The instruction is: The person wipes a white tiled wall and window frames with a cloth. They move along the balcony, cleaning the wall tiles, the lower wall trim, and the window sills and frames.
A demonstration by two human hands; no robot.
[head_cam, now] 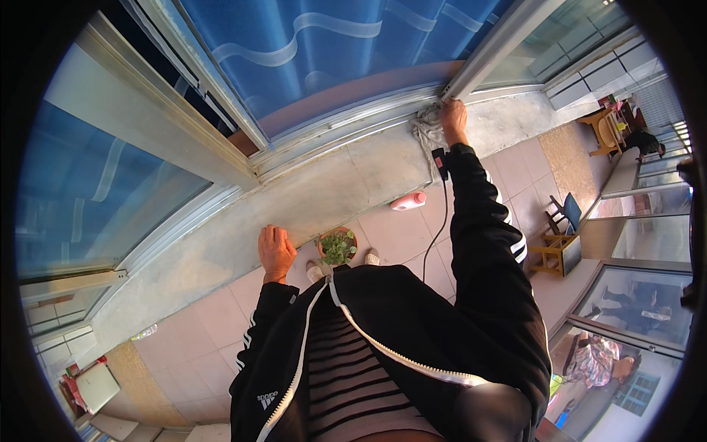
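Observation:
My right hand (454, 115) is at the foot of the upright frame (480, 61) of a sliding glass window, with a crumpled grey cloth (429, 130) beside and partly behind it. Whether its fingers grip the cloth or the frame cannot be made out. A small black device (439, 163) with a cable hangs by the right wrist. My left hand (276, 248) rests as a closed fist on the edge of the pale stone sill (320, 182), holding nothing visible. Blue curtains (342, 33) show behind the glass.
A potted plant (338, 247) stands on the tiled floor by my feet, and a white bottle with a pink cap (407, 201) lies near the sill. Chairs (564, 212) and a dark-topped stool (569, 255) stand at right. Two people (594, 359) (646, 143) appear farther off.

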